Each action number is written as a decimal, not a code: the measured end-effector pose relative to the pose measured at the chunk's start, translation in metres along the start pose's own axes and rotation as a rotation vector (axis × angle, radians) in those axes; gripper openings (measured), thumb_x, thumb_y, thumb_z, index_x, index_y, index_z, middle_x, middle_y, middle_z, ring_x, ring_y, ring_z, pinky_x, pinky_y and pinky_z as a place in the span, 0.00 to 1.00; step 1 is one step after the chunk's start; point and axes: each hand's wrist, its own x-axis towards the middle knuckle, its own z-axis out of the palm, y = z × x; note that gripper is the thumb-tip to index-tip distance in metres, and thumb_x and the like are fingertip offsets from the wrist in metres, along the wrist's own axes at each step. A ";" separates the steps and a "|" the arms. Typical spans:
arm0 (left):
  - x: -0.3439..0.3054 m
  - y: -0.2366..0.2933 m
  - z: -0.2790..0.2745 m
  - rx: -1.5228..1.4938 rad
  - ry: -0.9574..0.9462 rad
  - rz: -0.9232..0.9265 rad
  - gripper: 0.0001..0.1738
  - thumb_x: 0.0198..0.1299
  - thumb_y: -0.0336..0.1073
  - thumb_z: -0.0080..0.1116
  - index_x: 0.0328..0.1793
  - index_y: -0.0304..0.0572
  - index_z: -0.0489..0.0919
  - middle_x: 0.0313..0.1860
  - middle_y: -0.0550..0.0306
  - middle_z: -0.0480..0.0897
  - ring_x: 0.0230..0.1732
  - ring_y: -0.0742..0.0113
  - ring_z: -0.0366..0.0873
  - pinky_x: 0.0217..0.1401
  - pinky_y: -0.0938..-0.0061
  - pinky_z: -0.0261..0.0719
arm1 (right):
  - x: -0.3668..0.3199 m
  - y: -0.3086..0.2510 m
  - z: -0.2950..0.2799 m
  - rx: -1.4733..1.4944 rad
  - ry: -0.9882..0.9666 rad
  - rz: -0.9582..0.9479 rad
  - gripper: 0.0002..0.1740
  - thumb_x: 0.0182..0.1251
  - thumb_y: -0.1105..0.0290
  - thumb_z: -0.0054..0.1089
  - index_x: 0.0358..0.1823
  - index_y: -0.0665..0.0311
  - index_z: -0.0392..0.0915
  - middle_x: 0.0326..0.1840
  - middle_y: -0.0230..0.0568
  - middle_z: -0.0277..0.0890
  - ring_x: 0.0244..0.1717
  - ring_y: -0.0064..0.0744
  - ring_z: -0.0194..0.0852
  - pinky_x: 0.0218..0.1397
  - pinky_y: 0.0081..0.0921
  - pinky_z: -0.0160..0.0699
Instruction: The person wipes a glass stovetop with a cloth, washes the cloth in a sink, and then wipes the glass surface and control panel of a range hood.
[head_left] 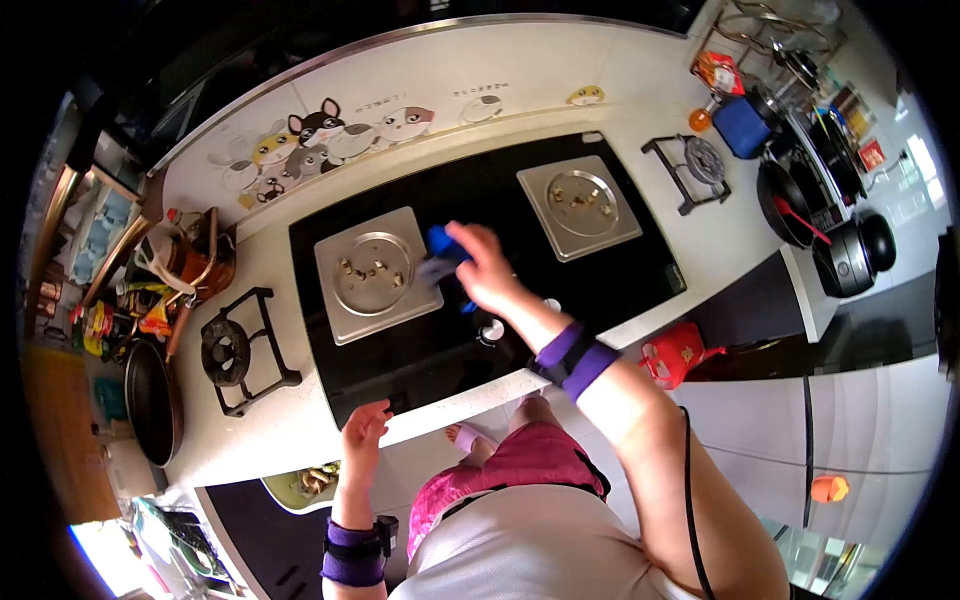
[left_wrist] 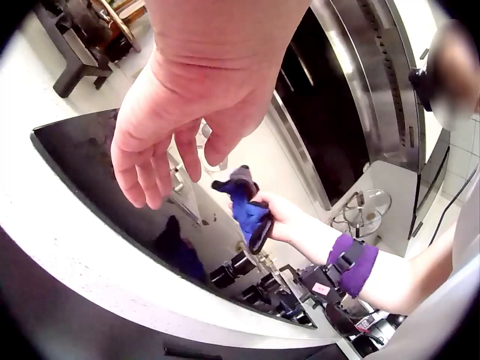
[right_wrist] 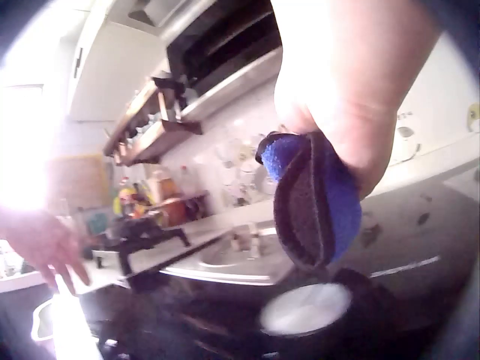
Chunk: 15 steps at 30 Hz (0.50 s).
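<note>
A folded blue cloth with dark edging is gripped in my right hand, over the black glass cooktop. In the head view the cloth is blurred and overlaps the right edge of the left square metal burner plate. A matching right burner plate lies farther right. Control knobs sit just below my right hand. My left hand hangs loosely curled at the cooktop's front edge, holding nothing; the left wrist view shows its fingers pointing down.
A pan support with burner cap stands on the counter left of the cooktop, another at right. A frying pan and bottles line the left side. A pot and black pan are at right; a green bowl sits below left.
</note>
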 end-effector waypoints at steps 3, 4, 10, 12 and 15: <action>-0.007 -0.003 -0.005 0.021 0.022 0.000 0.14 0.72 0.39 0.51 0.57 0.40 0.78 0.57 0.56 0.81 0.57 0.63 0.80 0.57 0.70 0.76 | 0.035 0.062 -0.039 -0.173 0.041 -0.004 0.38 0.55 0.82 0.51 0.71 0.51 0.67 0.72 0.53 0.58 0.73 0.55 0.56 0.75 0.38 0.60; -0.010 -0.006 -0.007 0.033 0.025 0.002 0.14 0.73 0.42 0.51 0.56 0.41 0.77 0.60 0.54 0.80 0.58 0.60 0.80 0.58 0.67 0.77 | 0.040 0.075 -0.049 -0.182 -0.018 0.037 0.37 0.57 0.81 0.52 0.71 0.47 0.67 0.75 0.52 0.55 0.75 0.59 0.51 0.75 0.49 0.58; -0.017 -0.012 -0.010 -0.026 0.130 -0.047 0.16 0.73 0.41 0.51 0.59 0.41 0.77 0.59 0.54 0.81 0.57 0.61 0.80 0.56 0.69 0.78 | 0.041 0.086 0.000 -0.798 -0.221 -0.020 0.38 0.58 0.68 0.61 0.73 0.57 0.63 0.79 0.49 0.50 0.77 0.60 0.46 0.72 0.70 0.47; -0.017 -0.016 -0.008 -0.040 0.134 -0.045 0.16 0.73 0.40 0.50 0.59 0.40 0.77 0.59 0.54 0.81 0.57 0.61 0.80 0.57 0.69 0.78 | 0.047 0.072 0.031 -0.735 -0.301 0.018 0.39 0.59 0.65 0.61 0.74 0.57 0.61 0.79 0.48 0.49 0.78 0.59 0.45 0.73 0.70 0.46; -0.014 -0.017 -0.004 -0.062 0.122 -0.028 0.16 0.73 0.40 0.51 0.59 0.40 0.77 0.58 0.54 0.81 0.57 0.62 0.81 0.56 0.69 0.78 | 0.047 0.054 0.060 -0.678 -0.404 -0.021 0.39 0.61 0.65 0.59 0.75 0.57 0.58 0.81 0.45 0.46 0.79 0.57 0.43 0.74 0.70 0.44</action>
